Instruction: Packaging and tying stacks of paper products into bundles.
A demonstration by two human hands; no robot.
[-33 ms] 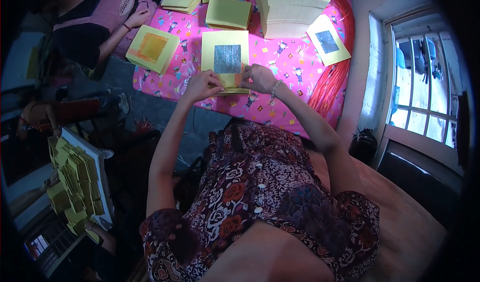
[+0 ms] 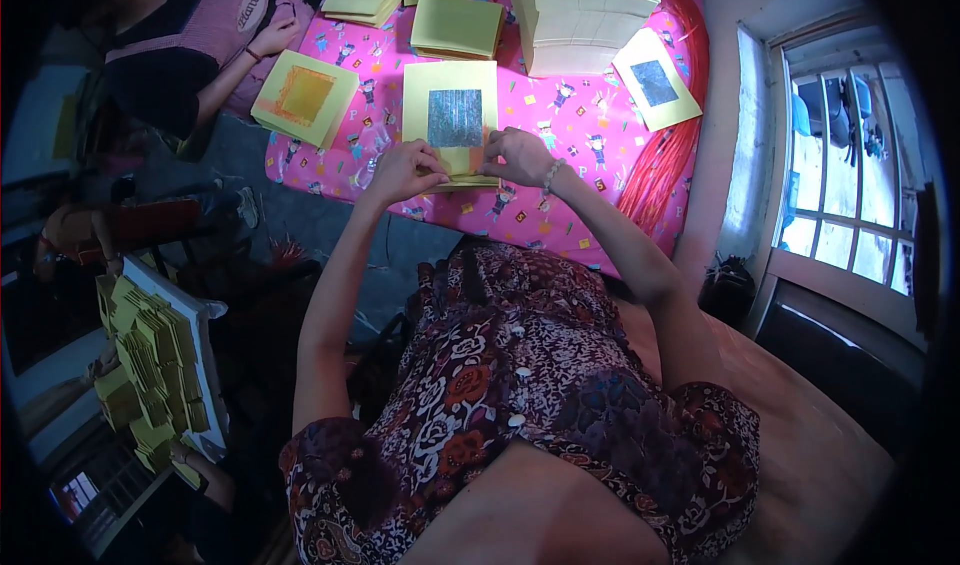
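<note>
A stack of yellow joss paper (image 2: pixel 417 115) with a silver square on its top sheet lies in front of me on the table. My left hand (image 2: pixel 408 172) is at its near left corner, thumb and fingers closed on the near edge. Across from it my right hand (image 2: pixel 520 157) pinches the near right part, where an orange patch shows. The near edge of the top paper looks turned up between the hands; the fingertips partly hide it. A bead bracelet sits on my right wrist.
The pink patterned tablecloth (image 2: pixel 560 155) carries a tall paper block (image 2: pixel 570 35), orange-marked paper (image 2: pixel 305 100), a silver-marked stack (image 2: pixel 655 80) and other yellow stacks (image 2: pixel 457 27). Red strands (image 2: pixel 660 170) hang at the right edge. A co-worker's hand (image 2: pixel 275 37) rests at the left. Yellow paper fills a lower-left table (image 2: pixel 213 365).
</note>
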